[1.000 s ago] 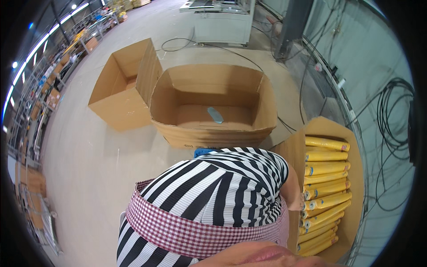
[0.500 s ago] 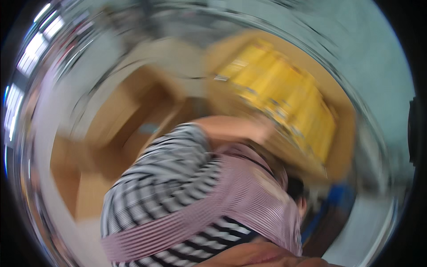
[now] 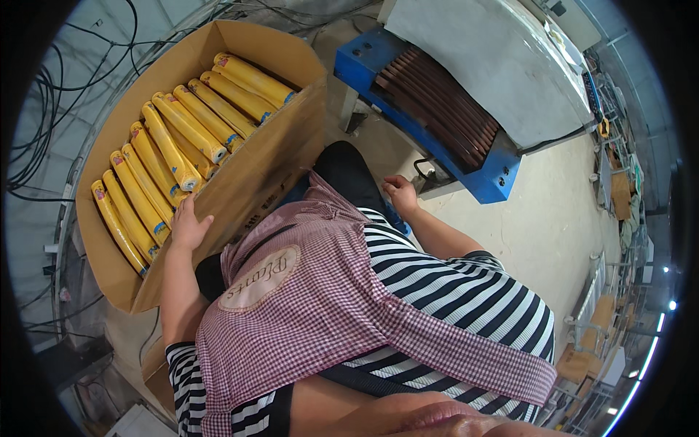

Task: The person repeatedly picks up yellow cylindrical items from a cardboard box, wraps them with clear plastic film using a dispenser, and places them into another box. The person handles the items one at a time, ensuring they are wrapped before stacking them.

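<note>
A large cardboard box (image 3: 306, 120) at the left holds several long yellow packets (image 3: 191, 127) with blue ends, packed side by side and leaning. At its near edge is my left hand (image 3: 189, 227), thumb apart and fingers stretched toward the rim beside the packets; it seems to rest on the edge and grips no packet. My right hand (image 3: 402, 193) hovers by my knee, below a blue-framed roller conveyor (image 3: 466, 186). Its fingers are loosely bent and slightly apart, with nothing visible in them.
Brown rollers (image 3: 440, 109) lead to a machine under a pale cover (image 3: 495, 65) at the far right. Black cables (image 3: 44, 138) hang along the left wall. Shelving with boxes (image 3: 601, 313) lines the right. Part of another carton (image 3: 156, 375) shows low at the left.
The view has swung right, so the box of yellow packets now sits at the left. The roller conveyor and my right hand now show clearly; the open carton formerly at the left is mostly out of sight.
</note>
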